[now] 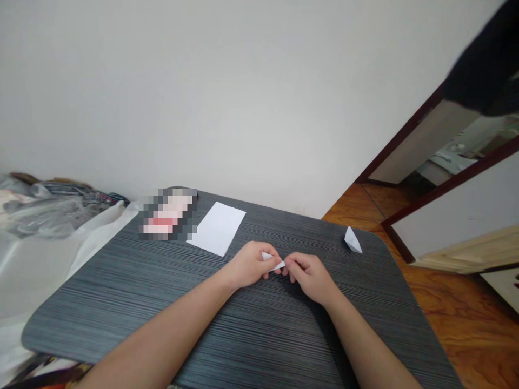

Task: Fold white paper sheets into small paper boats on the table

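Between my two hands, just above the dark wood-grain table [194,308], is a small piece of folded white paper [277,265]. My left hand [253,265] grips it between thumb and fingers, hiding part of it. The fingertips of my right hand [306,273] pinch the paper's right end. A flat white sheet of paper [219,229] lies beyond my left hand. To the right, near the far corner, a folded white paper boat [352,241] sits on the table.
A pixelated, blurred-out flat object [167,215] lies at the table's far left. Plastic-covered bundles [60,210] are heaped beside the table on the left. A pale wall [227,97] rises behind it. Wooden floor [441,308] and a doorway are on the right.
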A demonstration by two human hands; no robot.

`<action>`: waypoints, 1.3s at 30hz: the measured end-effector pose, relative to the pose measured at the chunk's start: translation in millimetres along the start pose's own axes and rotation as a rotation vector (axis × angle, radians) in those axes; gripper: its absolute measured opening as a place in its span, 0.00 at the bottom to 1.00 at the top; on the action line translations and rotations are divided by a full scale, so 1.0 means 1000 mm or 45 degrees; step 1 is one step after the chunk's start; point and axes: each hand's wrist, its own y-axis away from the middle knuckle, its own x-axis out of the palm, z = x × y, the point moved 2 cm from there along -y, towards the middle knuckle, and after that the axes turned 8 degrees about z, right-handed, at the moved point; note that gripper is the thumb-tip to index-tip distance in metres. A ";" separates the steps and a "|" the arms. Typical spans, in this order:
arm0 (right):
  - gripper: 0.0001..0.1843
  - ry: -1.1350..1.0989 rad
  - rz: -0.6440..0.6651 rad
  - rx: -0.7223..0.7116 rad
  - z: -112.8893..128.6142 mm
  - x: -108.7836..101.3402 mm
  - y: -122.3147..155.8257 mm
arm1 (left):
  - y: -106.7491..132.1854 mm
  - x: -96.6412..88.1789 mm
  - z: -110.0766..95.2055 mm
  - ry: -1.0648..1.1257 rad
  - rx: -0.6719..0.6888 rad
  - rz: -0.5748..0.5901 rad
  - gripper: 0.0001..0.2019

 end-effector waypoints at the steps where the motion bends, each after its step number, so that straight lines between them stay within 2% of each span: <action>1: 0.14 -0.007 0.014 0.006 0.001 0.000 0.000 | 0.000 0.000 0.000 -0.017 -0.003 -0.003 0.13; 19: 0.10 -0.050 -0.001 0.019 0.001 0.002 0.000 | 0.001 -0.001 0.001 -0.137 0.031 0.009 0.11; 39: 0.11 0.146 -0.060 -0.036 0.002 0.003 0.000 | 0.001 -0.001 0.000 -0.220 0.051 -0.011 0.11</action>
